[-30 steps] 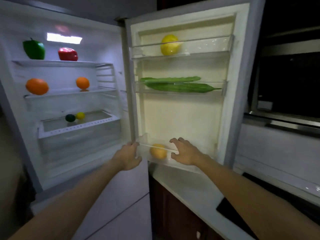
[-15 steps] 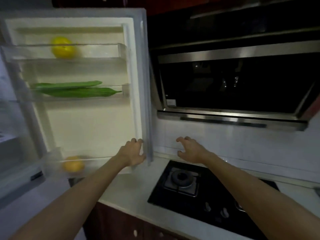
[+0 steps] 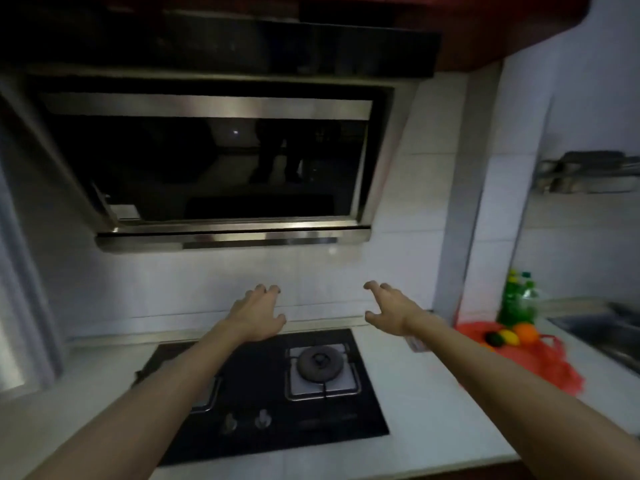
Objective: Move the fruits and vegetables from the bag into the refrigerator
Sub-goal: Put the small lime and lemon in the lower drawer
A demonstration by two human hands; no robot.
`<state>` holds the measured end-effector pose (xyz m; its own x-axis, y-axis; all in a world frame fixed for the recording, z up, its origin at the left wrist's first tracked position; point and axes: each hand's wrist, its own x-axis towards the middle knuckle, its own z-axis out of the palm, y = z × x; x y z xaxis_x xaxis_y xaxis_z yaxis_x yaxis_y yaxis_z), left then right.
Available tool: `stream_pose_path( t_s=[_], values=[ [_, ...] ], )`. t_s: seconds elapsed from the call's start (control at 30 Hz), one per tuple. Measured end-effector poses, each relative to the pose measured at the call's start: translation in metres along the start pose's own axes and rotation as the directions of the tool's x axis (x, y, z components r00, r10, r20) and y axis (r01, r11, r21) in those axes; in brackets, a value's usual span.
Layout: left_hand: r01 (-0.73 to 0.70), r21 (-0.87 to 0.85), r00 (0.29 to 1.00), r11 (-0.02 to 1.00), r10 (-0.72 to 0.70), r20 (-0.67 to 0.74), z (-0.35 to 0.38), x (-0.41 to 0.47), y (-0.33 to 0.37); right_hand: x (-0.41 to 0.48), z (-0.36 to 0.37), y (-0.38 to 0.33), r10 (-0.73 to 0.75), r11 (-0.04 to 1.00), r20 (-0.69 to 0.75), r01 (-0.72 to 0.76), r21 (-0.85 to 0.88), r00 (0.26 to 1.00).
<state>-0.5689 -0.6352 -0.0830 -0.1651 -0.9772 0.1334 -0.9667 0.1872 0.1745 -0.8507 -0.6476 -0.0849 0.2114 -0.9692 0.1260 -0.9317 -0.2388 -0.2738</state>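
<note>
Red crumpled bag point(image 3: 530, 358) on counter, orange point(image 3: 525, 332), lemon point(image 3: 508, 337), dark fruit point(image 3: 494, 339) atop (blurred), left hand point(image 3: 257, 315), right hand point(image 3: 391, 310) empty, fingers loosely spread.

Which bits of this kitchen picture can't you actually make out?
Head view, all of it:
- Red bag: its folds hide whatever lies under the orange.
- Left burner: mostly covered by the left arm.
- Sink: cut off by the right edge.
- Green bottle: label too blurred to read.
</note>
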Motion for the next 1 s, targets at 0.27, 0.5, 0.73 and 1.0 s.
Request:
stream_pose_path(
  t_s=[0.27,0.5,0.73,1.0],
  values=[
    [-0.278,-0.053,0.958,0.959,0.281,0.059,0.051,0.063,0.163,-0.086,-0.041,0.167,0.290,0.957,-0.046,-0.291,-0.010,0.956],
    [-0.435,-0.105,0.890,0.894,0.445,0.105,0.091,0.104,0.270,-0.137,-0.053,0.254,0.466,0.883,-0.050,-0.468,-0.029,0.883],
    [-0.516,-0.141,0.835,0.845,0.533,0.140,0.120,0.163,0.343,-0.136,-0.060,0.323,0.546,0.835,-0.078,-0.549,-0.026,0.834],
    [-0.588,-0.169,0.784,0.791,0.609,0.122,0.155,0.260,0.410,-0.099,-0.067,0.395,0.617,0.783,-0.104,-0.622,-0.020,0.780]
  ],
)
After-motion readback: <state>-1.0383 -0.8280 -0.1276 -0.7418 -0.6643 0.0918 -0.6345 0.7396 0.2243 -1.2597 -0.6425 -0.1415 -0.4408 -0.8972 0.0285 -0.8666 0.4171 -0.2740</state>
